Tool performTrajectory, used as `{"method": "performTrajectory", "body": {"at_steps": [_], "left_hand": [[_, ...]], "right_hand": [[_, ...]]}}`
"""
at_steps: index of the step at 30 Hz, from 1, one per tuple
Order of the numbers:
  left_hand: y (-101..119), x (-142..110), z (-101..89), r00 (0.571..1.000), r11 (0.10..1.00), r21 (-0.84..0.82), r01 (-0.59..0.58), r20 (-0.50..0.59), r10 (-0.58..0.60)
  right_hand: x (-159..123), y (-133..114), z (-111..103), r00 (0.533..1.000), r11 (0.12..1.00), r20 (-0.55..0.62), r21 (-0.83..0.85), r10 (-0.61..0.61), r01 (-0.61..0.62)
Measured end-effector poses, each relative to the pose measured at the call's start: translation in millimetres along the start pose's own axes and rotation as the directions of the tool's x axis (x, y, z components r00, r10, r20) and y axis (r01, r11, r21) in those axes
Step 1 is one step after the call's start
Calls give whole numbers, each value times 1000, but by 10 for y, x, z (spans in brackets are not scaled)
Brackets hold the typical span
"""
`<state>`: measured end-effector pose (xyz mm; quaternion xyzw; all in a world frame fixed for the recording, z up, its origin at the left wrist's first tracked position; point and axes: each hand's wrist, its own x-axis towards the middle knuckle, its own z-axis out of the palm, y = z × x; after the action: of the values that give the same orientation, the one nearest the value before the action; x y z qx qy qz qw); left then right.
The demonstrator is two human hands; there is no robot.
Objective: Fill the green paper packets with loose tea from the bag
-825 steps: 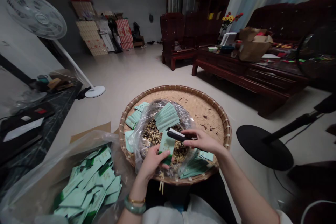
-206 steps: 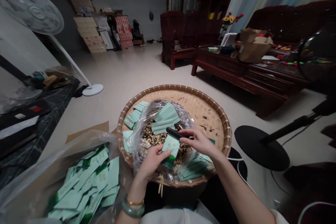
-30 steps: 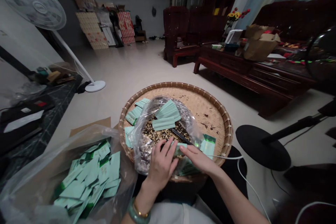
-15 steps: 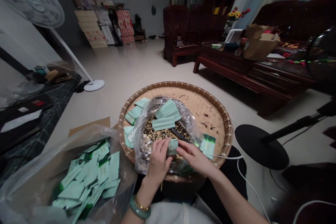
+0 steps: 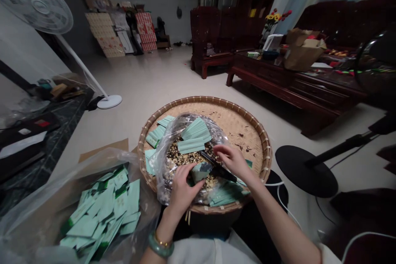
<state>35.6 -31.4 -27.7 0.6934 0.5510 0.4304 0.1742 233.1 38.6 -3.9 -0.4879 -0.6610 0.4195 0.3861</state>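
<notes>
My left hand [image 5: 184,185] is closed round a pale green paper sachet [image 5: 200,171], thumb on the near side, fingers on the far side. The sachet stands over a clear plastic bag [image 5: 167,144] of dark and cream chopped dry mix [image 5: 188,157]. My right hand [image 5: 233,161] is just right of it, loosely bent fingers apart, with nothing visible in them. Beneath it lies a black corded hand tool [image 5: 224,172], like a handheld bag sealer. Fanned sachets [image 5: 196,130] lie on the mix; more sachets [image 5: 227,194] lie at the near right.
A round woven bamboo tray [image 5: 250,132] holds the bag. At lower left, a large plastic-lined box [image 5: 37,214] holds many loose green sachets [image 5: 105,206]. A white fan [image 5: 109,101] stands left, a black stand base [image 5: 306,171] right. A white cord [image 5: 283,202] hangs beside the tray.
Earlier my right hand held the sealer at the sachet, then both hands worked a sachet with the sealer laid down. Now my right hand has left the sachet and moved up over the sealer.
</notes>
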Motion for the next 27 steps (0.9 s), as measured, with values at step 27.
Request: {"method": "performTrajectory", "body": {"at_steps": [27], "left_hand": [[-63,-10,-36,986,960,-226,164,24,-163]], "right_hand": [[528,170,-13,918,766,381,-556,-111,323]]}}
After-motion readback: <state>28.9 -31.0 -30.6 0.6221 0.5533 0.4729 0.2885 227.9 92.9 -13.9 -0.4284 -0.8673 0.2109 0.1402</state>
